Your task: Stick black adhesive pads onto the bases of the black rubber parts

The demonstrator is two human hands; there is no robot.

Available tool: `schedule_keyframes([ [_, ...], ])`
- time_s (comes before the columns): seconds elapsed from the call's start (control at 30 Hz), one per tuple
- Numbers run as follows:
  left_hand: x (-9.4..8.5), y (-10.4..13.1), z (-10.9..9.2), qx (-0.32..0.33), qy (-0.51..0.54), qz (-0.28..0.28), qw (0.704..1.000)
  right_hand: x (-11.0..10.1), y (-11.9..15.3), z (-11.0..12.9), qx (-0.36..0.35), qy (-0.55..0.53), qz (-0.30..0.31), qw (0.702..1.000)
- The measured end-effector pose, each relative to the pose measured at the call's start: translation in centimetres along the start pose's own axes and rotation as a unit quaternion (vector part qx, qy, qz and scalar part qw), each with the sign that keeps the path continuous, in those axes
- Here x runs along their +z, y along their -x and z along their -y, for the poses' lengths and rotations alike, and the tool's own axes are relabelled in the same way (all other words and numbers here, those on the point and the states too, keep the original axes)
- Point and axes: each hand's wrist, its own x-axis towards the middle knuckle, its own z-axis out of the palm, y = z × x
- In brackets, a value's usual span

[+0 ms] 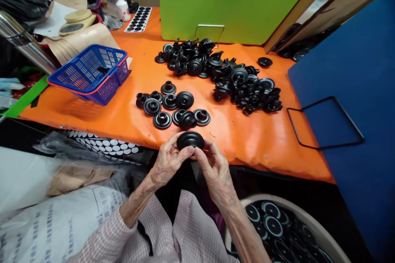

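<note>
Between both hands, just off the table's front edge, is a round black stepped disc (190,139), its broad face turned up. My left hand (168,160) grips its left side, with the thumb at the near rim. From the other side my right hand (214,166) holds it, thumb close to the left thumb. The fingers under the disc are partly hidden. Just beyond lies a group of several similar black discs with raised hubs (162,119). Farther back spreads a large heap of black parts (197,59), with smaller black pieces (256,94) at its right.
An orange-covered table (234,139) carries a blue and purple basket (108,84) at left. Behind stands a green board (222,0); a blue panel (345,70) with a wire handle is at right. Below right, a round tub (247,201) holds several black discs. A white sack (70,222) lies lower left.
</note>
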Motion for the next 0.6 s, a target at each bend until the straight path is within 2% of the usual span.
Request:
schedule_keyframes([
  [0.1,-0.1,-0.2,0.4,0.005,-0.027,-0.014,1.0,0.3,-0.3,-0.7,-0.001,-0.025,-0.024,0.999],
  [0.2,-0.5,-1.0,0.7,-0.013,-0.058,0.001,0.998,-0.1,-1.1,-1.2,0.008,-0.02,0.001,1.0],
  [0.3,-1.2,-2.4,0.7,-0.017,-0.122,0.015,0.992,-0.7,-2.2,-0.9,0.012,0.035,0.029,0.999],
  [0.4,-1.3,-4.5,0.4,-0.012,-0.15,-0.005,0.989,-1.5,-3.7,-0.1,-0.008,0.115,0.004,0.993],
  [0.5,-0.5,-6.7,0.1,0.041,-0.189,-0.053,0.98,-3.1,-6.2,0.6,-0.059,0.184,-0.032,0.981],
  [0.6,0.8,-8.4,-0.2,0.106,-0.262,-0.085,0.956,-5.3,-10.0,0.7,-0.125,0.26,-0.056,0.956],
])
